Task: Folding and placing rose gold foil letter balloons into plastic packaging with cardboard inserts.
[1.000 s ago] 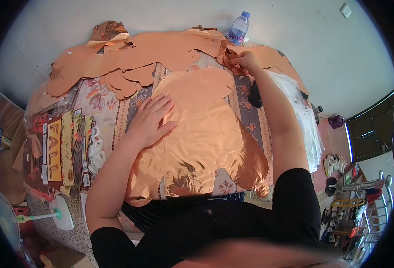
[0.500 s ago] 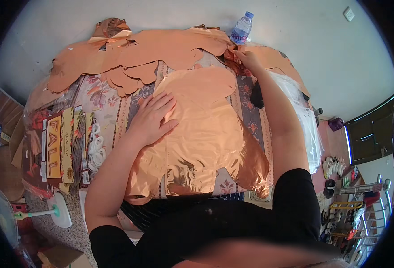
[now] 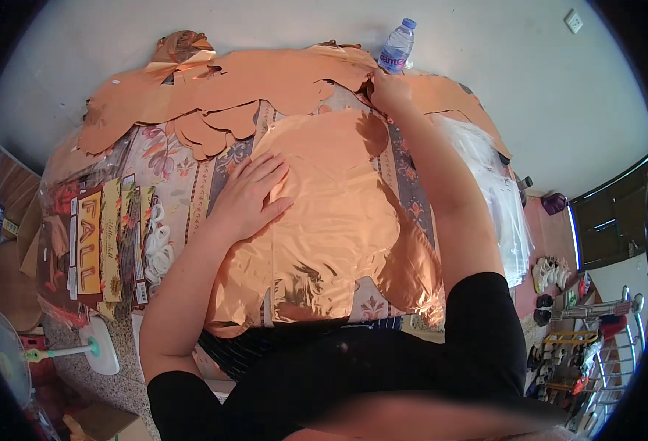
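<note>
A large, flat copper-coloured foil balloon (image 3: pixel 331 198) lies in front of me on the patterned tablecloth (image 3: pixel 164 158), its lower lobes hanging toward my lap. My left hand (image 3: pixel 254 192) rests flat on its left side, fingers stretched out. At the far side my right hand (image 3: pixel 393 94) is closed at the edge of the foil, next to the bottle; its fingertips are partly hidden. More flat copper foil balloons (image 3: pixel 258 77) are spread in a heap along the back of the table.
A water bottle (image 3: pixel 398 45) with a blue cap stands at the back by the wall. Packaged banners (image 3: pixel 88 242) and coiled white ribbon (image 3: pixel 160 246) lie on the left. Clear plastic bags (image 3: pixel 504 220) are on the right. A fan (image 3: pixel 8 360) stands at lower left.
My right hand has moved slightly left and farther away along the foil. The balloon's upper right part has shifted, with a new darker fold showing. My left hand has stayed put.
</note>
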`<control>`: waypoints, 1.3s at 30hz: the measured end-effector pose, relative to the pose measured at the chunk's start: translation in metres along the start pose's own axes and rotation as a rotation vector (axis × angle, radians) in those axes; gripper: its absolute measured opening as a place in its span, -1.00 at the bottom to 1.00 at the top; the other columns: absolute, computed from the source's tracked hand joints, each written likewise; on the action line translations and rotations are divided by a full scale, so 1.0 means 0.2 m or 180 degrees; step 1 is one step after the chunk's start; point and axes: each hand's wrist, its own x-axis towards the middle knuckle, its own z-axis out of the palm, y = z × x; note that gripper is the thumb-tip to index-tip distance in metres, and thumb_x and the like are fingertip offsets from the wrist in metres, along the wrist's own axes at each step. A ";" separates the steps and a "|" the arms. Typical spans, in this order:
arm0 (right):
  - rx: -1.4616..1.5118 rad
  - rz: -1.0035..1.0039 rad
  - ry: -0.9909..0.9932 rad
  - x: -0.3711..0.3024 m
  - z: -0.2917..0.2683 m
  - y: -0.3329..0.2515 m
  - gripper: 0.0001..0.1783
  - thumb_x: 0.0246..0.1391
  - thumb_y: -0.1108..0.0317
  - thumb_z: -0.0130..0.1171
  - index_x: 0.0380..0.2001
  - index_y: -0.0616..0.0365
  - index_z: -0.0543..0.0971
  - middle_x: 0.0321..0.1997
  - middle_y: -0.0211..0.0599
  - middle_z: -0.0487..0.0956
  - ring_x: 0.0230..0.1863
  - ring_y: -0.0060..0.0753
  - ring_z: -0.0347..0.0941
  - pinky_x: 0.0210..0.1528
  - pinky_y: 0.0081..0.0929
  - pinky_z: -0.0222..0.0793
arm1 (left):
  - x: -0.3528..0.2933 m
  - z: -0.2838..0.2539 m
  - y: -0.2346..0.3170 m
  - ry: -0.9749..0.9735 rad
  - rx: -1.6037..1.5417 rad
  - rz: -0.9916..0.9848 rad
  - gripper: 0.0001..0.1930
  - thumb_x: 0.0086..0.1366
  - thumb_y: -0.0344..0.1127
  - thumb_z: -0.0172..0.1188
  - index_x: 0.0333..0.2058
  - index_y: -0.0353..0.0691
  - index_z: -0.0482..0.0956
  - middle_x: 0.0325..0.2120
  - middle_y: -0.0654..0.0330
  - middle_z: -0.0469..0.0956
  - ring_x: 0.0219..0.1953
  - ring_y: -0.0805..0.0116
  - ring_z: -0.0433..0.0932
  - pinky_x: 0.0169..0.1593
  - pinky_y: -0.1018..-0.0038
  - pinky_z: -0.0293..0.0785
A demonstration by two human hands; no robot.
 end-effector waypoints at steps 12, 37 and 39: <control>0.1373 0.0981 0.0646 0.22 0.31 0.33 -0.52 0.11 -0.05 0.07 -0.25 0.18 0.64 -0.23 -0.02 0.64 -0.16 -0.05 0.58 -0.14 -0.18 0.44 | 0.01 0.00 0.02 -0.0098 -0.0179 -0.0026 -0.37 0.26 0.04 0.11 0.17 -0.28 0.36 0.25 0.09 0.27 0.34 0.19 0.12 0.37 0.18 -0.05; 0.1786 0.1074 -0.0973 0.04 0.02 0.48 -0.69 0.08 0.23 0.10 -0.40 0.31 0.62 -0.64 -0.21 0.54 -0.63 -0.36 0.55 -0.61 -0.42 0.48 | 0.01 0.01 0.01 0.0054 -0.0093 0.0091 -0.39 0.24 -0.05 0.14 0.19 -0.28 0.34 0.24 0.03 0.28 0.33 0.12 0.15 0.35 0.16 -0.03; 0.1674 0.0200 -0.0395 -0.08 -0.16 0.37 -0.74 0.07 0.24 0.10 -0.35 0.21 0.63 -0.67 -0.24 0.51 -0.66 -0.38 0.51 -0.62 -0.42 0.45 | -0.02 0.01 -0.01 0.0070 -0.0111 0.0021 -0.39 0.24 -0.05 0.14 0.19 -0.29 0.34 0.24 0.03 0.28 0.33 0.12 0.15 0.35 0.16 -0.03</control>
